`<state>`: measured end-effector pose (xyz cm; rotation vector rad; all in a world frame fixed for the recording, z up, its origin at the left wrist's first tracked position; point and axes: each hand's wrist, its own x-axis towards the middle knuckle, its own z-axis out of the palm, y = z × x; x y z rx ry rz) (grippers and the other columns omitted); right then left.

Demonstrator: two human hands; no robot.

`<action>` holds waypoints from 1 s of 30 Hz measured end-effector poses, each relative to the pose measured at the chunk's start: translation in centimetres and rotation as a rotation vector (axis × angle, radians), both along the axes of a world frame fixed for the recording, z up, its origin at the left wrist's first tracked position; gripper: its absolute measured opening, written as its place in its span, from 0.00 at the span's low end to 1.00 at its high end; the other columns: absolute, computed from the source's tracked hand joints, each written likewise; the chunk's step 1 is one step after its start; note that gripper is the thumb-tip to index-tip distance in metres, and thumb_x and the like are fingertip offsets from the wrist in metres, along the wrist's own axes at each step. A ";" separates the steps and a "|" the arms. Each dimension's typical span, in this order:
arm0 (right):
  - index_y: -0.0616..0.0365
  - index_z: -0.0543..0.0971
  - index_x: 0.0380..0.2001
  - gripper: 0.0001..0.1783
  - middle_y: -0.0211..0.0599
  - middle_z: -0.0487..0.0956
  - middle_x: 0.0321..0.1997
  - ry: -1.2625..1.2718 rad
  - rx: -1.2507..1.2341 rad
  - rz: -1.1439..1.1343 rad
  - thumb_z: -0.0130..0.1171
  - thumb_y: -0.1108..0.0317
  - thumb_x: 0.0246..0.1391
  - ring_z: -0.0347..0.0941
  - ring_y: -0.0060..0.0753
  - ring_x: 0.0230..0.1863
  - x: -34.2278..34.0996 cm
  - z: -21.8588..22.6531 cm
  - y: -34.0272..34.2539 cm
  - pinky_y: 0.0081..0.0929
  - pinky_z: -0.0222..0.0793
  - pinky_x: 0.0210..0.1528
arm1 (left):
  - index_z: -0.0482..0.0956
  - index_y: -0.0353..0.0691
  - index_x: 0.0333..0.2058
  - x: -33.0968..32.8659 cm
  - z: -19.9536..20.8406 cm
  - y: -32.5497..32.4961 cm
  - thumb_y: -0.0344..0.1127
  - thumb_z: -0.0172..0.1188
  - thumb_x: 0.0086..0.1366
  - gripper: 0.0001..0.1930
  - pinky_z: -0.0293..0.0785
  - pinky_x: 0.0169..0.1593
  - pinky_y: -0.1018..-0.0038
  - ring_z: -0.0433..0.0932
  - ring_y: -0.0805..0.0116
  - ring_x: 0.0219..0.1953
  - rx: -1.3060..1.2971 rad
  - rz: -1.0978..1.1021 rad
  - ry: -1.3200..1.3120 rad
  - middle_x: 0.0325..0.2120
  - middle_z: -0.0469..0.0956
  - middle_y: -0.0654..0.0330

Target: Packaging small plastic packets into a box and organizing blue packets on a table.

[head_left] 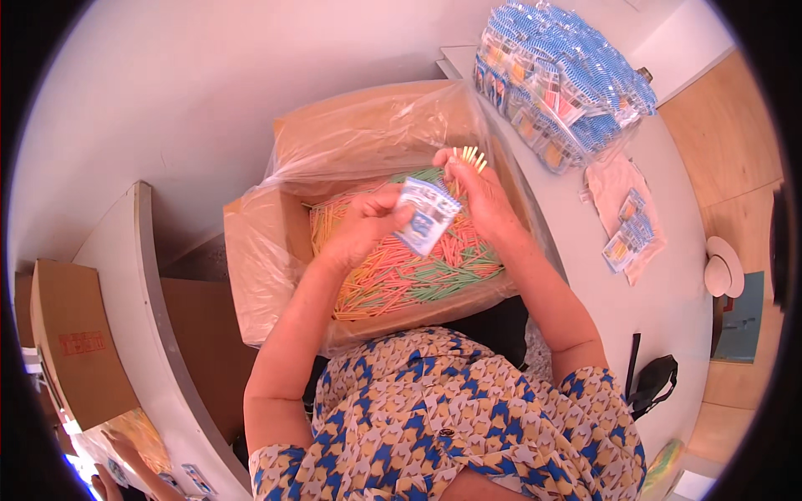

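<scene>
My left hand (pixel 368 224) is closed on a small flat blue-and-white packet (pixel 426 219), pinched at its left side. Close beside it, my right hand (pixel 486 200) grips a small bunch of thin pale yellow sticks (pixel 473 157), their ends fanning out past the fingers. Both hands are above a large cardboard box (pixel 261 265) lined with clear plastic film. Loose thin sticks (pixel 418 271) in pink, green, yellow and orange cover the inside of the box. Whether the packet holds anything is hard to make out.
A big clear bag (pixel 560 88) of blue-and-white packets stands on the white table (pixel 576 225) at far right. Nearer lie a pale pink cloth (pixel 650 257) with several packets (pixel 628 240) and a black item (pixel 656 386). Another box (pixel 79 334) and another person's arm (pixel 138 463) are at left.
</scene>
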<state>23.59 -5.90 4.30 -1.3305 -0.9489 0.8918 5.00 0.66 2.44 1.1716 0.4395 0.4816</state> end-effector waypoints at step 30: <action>0.62 0.73 0.21 0.13 0.37 0.68 0.14 -0.327 -0.307 -0.064 0.62 0.64 0.49 0.65 0.22 0.18 2.2 0.1 -2.1 0.25 0.62 0.22 | 0.79 0.30 0.33 4.4 -5.4 -1.7 0.23 0.59 0.59 0.04 0.71 0.37 0.77 0.74 0.75 0.33 0.435 0.121 -0.111 0.31 0.77 0.62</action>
